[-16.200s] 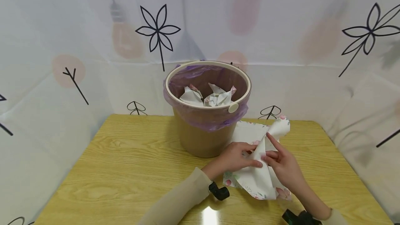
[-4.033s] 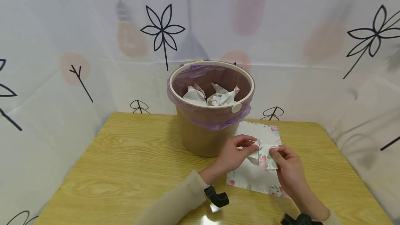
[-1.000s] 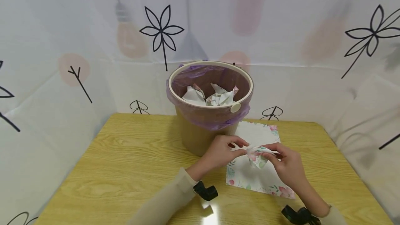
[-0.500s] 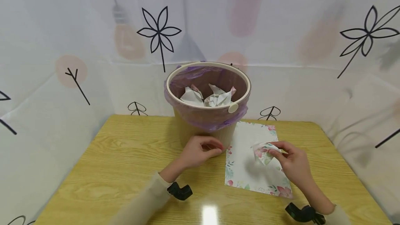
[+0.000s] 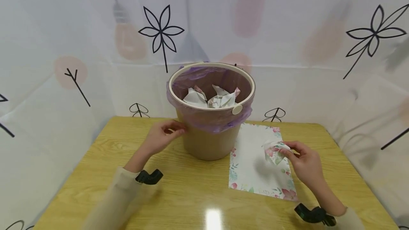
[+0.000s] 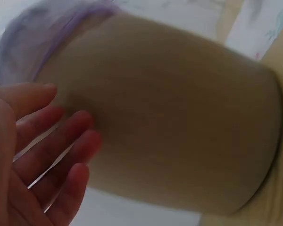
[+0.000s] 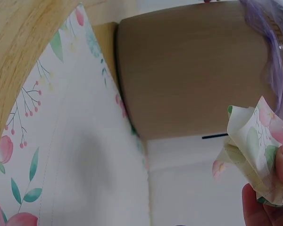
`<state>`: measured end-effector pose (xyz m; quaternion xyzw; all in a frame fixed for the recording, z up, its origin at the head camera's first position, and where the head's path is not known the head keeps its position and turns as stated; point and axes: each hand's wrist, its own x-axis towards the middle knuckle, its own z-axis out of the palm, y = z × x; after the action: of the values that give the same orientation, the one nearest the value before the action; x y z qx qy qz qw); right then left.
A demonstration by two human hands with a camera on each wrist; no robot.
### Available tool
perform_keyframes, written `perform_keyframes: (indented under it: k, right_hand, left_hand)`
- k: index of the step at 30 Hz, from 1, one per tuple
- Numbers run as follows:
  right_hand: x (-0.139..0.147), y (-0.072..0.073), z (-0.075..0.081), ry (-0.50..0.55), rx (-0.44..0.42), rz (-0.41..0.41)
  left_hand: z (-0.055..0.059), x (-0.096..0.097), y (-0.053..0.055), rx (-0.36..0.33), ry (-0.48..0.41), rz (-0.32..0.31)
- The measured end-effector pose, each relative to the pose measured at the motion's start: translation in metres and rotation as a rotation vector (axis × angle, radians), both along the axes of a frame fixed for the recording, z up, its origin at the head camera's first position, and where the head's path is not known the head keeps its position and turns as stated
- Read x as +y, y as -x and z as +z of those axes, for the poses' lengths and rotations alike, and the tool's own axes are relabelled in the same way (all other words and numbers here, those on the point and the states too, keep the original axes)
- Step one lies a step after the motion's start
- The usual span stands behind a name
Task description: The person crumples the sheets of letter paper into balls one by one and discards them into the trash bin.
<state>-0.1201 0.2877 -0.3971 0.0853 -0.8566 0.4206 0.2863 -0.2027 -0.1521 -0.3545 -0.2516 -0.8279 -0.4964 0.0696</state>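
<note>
My right hand [image 5: 306, 162] pinches a small, folded and crumpled piece of floral paper [image 5: 273, 152] between thumb and fingers, held above a flat sheet. In the right wrist view the crumpled paper [image 7: 259, 150] shows a white side and a pink-and-green flowered side. My left hand [image 5: 159, 137] is at the left side of the brown trash bin [image 5: 207, 144], fingers loosely bent and holding nothing. The left wrist view shows its fingertips [image 6: 80, 122] right at the bin's wall, below the purple liner [image 6: 61, 33].
A flat sheet of flower-bordered paper [image 5: 252, 173] lies on the wooden table [image 5: 179, 194], right of the bin. Inside the bin, crumpled papers [image 5: 223, 99] rest in the purple bag, which folds over the cream rim [image 5: 179, 102]. A patterned cloth [image 5: 281, 38] hangs behind.
Both hands were folding a large sheet, now reduced to a small crumpled piece. The left hand has let go and moved left to the bin's side; the right has drawn slightly right with the paper.
</note>
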Motion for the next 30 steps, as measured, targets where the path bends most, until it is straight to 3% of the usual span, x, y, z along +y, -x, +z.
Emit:
perform_keyframes:
  k: [3, 6, 10, 14, 18, 24, 30]
  right_hand:
    - [0.001, 0.000, 0.001, -0.003, 0.001, -0.003]
    - [0.001, 0.000, 0.001, -0.006, -0.002, -0.005]
    - [0.002, 0.001, 0.000, -0.010, -0.007, -0.015]
    - [0.002, 0.000, 0.000, -0.005, -0.009, -0.015]
    - [0.002, 0.000, -0.001, -0.002, -0.006, -0.014]
    - [0.003, 0.000, 0.000, -0.015, -0.011, -0.034]
    - [0.006, 0.003, 0.002, -0.006, -0.038, -0.047]
  left_hand:
    - [0.016, -0.016, 0.006, 0.068, -0.037, 0.097]
    - [0.039, -0.021, 0.001, 0.159, -0.087, 0.159]
    - [0.069, -0.021, -0.009, 0.242, -0.145, 0.190]
    - [0.085, -0.018, -0.009, 0.291, -0.176, 0.194]
    - [0.092, -0.013, -0.003, 0.339, -0.188, 0.148]
    - [0.079, -0.008, 0.021, 0.415, -0.154, 0.090]
    - [0.089, 0.010, 0.003, 0.417, -0.191, 0.079]
